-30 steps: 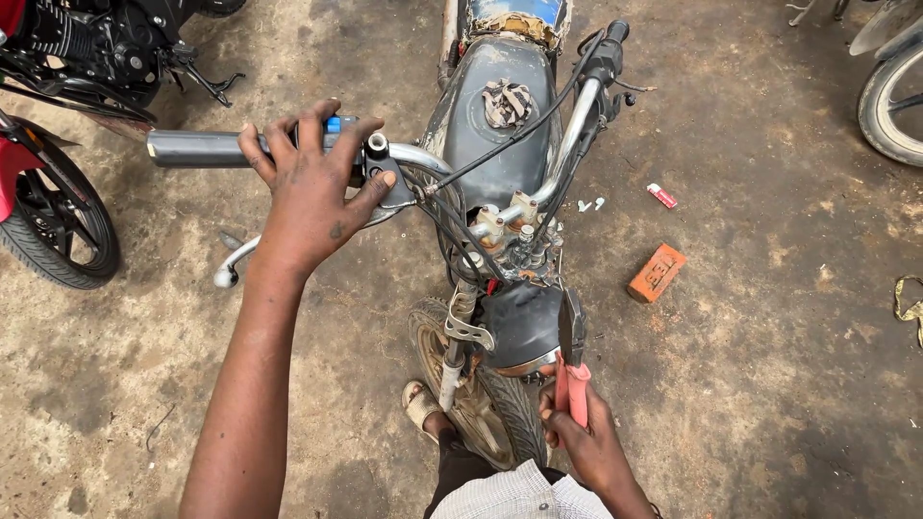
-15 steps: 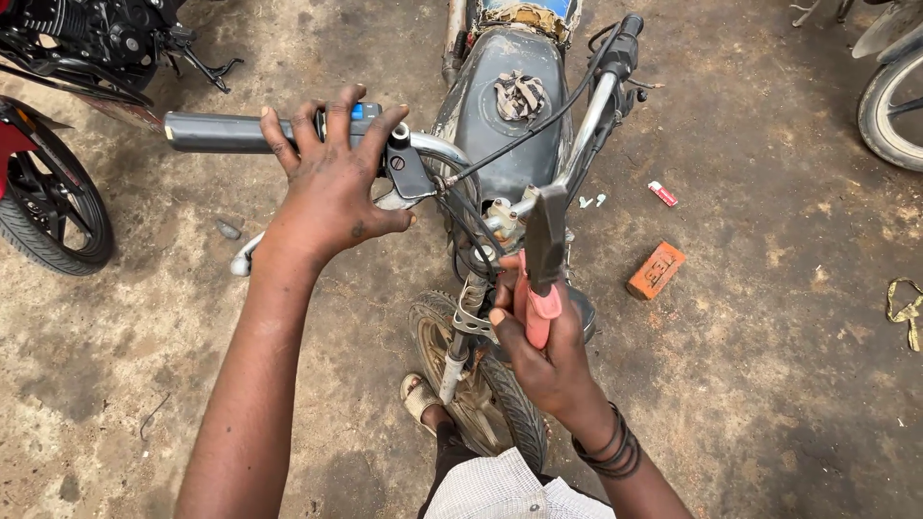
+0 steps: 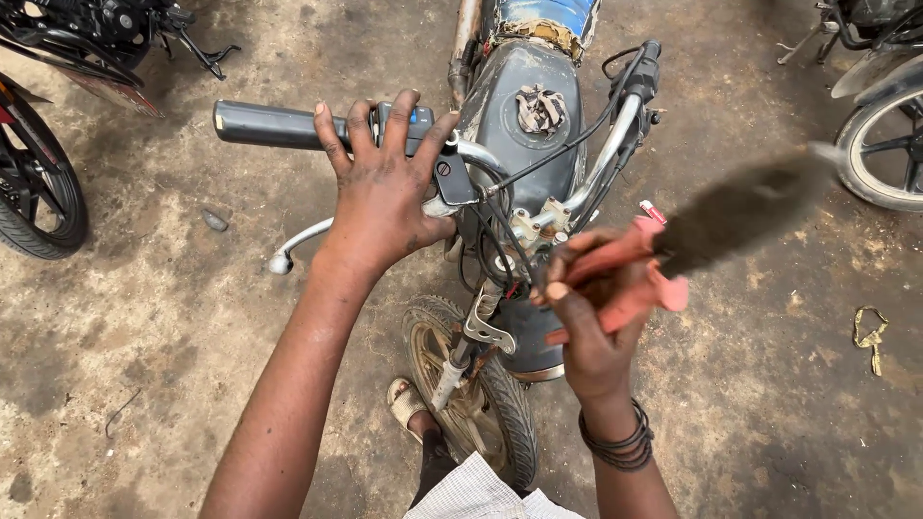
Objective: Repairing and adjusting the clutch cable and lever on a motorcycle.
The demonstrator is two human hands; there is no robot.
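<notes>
A stripped grey motorcycle [image 3: 538, 106] stands below me, front wheel [image 3: 481, 404] between my legs. My left hand [image 3: 385, 192] presses on the left handlebar just inside the dark grip [image 3: 264, 125], fingers spread over the switch housing. My right hand [image 3: 591, 308] is shut on pliers with red handles [image 3: 625, 274]; their dark jaws [image 3: 740, 207] point up and to the right, blurred by motion. The pliers hover just right of the steering head and cables [image 3: 524, 231]. A rag [image 3: 541, 108] plugs the tank opening.
Another motorcycle's wheel [image 3: 34, 192] stands at the left edge, and a further wheel [image 3: 880, 149] at the right edge. A stone [image 3: 213, 220] and a scrap of yellowish cloth [image 3: 870, 332] lie on the stained concrete floor. My sandalled foot [image 3: 404, 404] rests beside the front wheel.
My right hand has lifted the pliers from low beside the front wheel up past the steering head, swinging the jaws to the right. The left hand has stayed on the handlebar.
</notes>
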